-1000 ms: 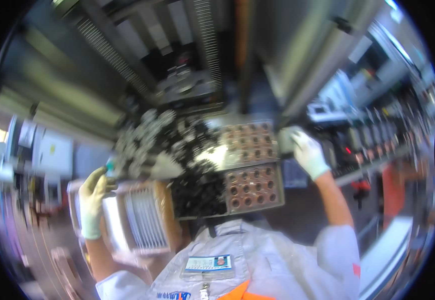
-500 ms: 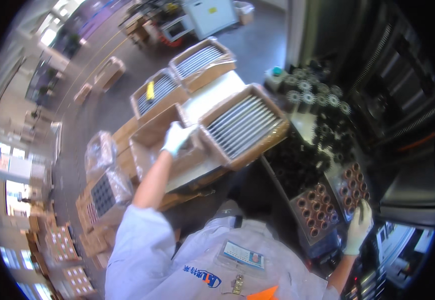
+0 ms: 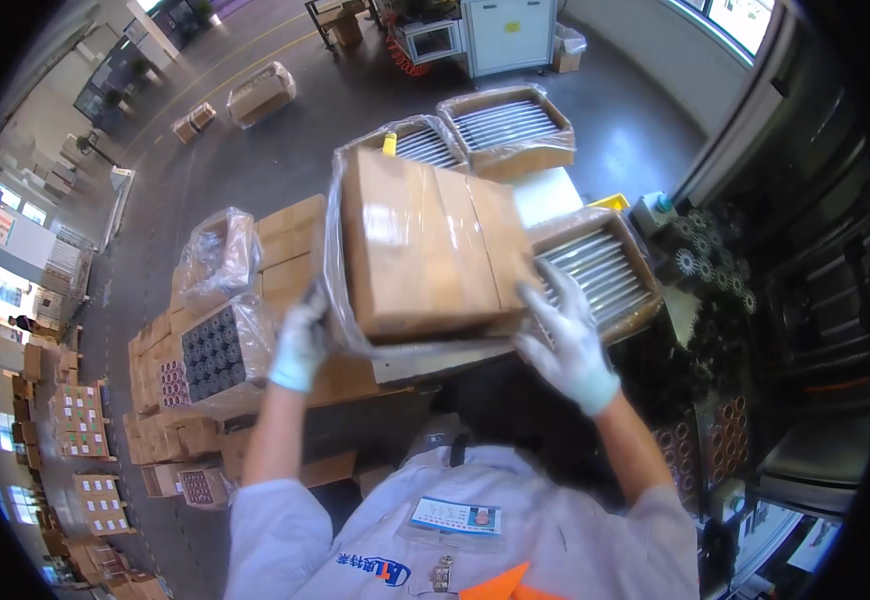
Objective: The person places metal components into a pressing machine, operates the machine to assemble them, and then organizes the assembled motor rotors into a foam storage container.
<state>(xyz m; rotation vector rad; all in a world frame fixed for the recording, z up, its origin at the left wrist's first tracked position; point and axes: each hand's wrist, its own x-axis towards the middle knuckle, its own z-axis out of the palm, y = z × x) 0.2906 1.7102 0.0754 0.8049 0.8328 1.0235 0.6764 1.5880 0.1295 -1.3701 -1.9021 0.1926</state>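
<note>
A cardboard box stands tipped up before me over the white-topped table, its taped side toward me. Clear plastic film hangs around its edges. My left hand, in a pale glove, is closed at the lower left edge of box and film; its fingertips are slightly blurred. On the right side, my gloved right hand grips the box's lower edge with its fingers spread along it. Just behind that hand sits an open box of metal rods. The inside of the tipped box is hidden.
Behind are two more film-lined boxes of rods, one with a yellow object by it. At left stands a box of dark round parts beside stacked cartons. Dark gears and copper-coloured rings lie at right by the machine.
The open box under my left hand has been tipped up, its taped side now toward me. My right hand has left the ring trays and come to the box's right edge. The view has shifted.
</note>
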